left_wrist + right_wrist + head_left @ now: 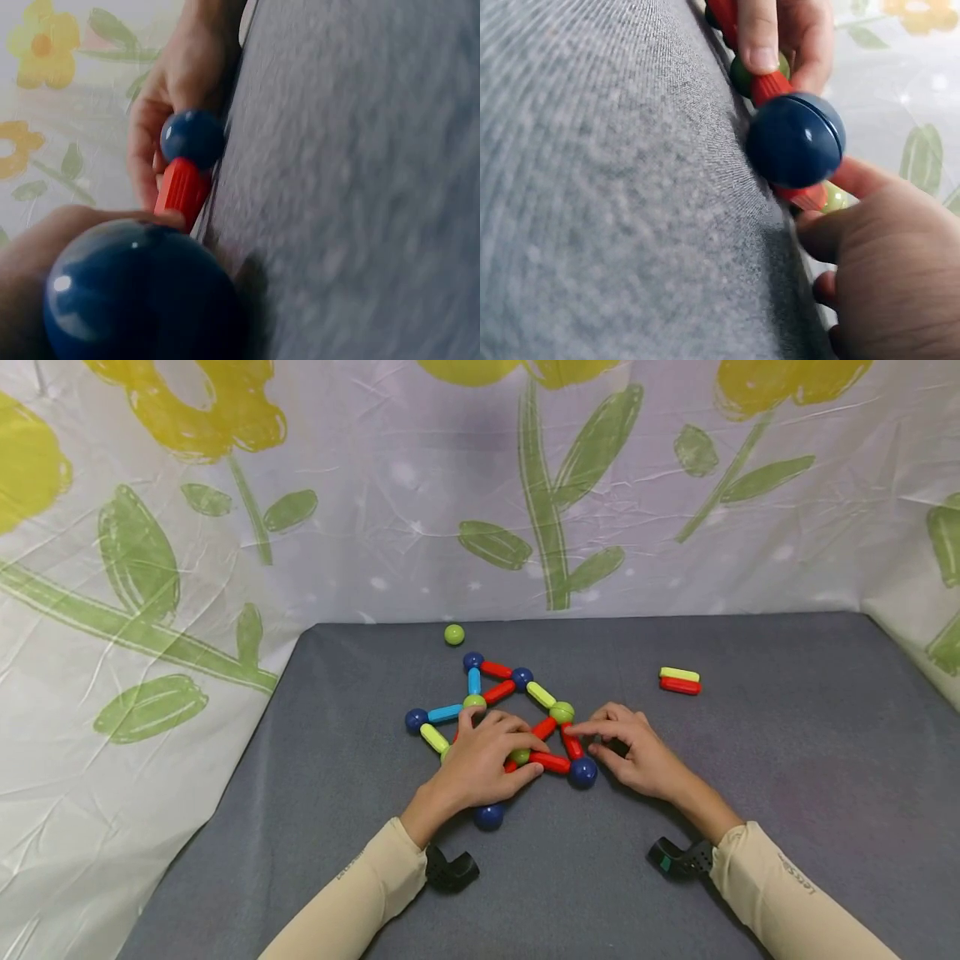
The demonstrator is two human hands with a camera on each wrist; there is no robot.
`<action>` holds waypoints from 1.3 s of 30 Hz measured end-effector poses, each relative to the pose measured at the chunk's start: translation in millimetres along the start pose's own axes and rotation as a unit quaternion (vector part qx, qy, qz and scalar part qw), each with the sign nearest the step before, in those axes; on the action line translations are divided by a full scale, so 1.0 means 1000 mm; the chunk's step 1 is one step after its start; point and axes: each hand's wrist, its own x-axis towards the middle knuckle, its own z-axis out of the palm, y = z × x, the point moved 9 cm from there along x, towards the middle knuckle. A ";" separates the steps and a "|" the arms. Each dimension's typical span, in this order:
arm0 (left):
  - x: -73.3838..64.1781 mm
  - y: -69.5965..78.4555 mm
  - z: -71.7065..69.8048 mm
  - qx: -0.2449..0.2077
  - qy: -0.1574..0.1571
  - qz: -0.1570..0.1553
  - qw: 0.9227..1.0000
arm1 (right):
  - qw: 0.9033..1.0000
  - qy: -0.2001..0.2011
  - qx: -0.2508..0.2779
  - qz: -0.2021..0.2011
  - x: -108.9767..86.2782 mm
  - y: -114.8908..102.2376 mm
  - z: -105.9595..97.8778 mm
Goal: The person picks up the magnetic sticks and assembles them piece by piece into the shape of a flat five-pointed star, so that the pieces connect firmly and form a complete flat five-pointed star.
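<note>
A flat lattice of coloured magnetic rods and balls lies on the grey cloth. Over its middle is my left hand (487, 756), its thumb and index finger pinching a red rod (551, 763) beside a green ball (519, 756). That rod meets a blue ball (582, 772) at the lattice's right corner. My right hand (637, 752) holds a second red rod (572, 742) between thumb and index finger; this one runs from the blue ball up to a light-green ball (562, 712). Part of the lattice is hidden under my left hand.
A loose green ball (453, 634) lies near the back edge. At the right, a yellow rod (679, 674) and a red rod (681, 687) lie side by side. Another blue ball (489, 817) sits below my left hand. Behind the table hangs a flowered cloth (360, 527).
</note>
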 end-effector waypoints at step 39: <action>-0.003 0.002 0.001 -0.011 -0.018 0.054 0.998 | 0.999 0.016 0.036 0.017 0.001 -0.004 0.003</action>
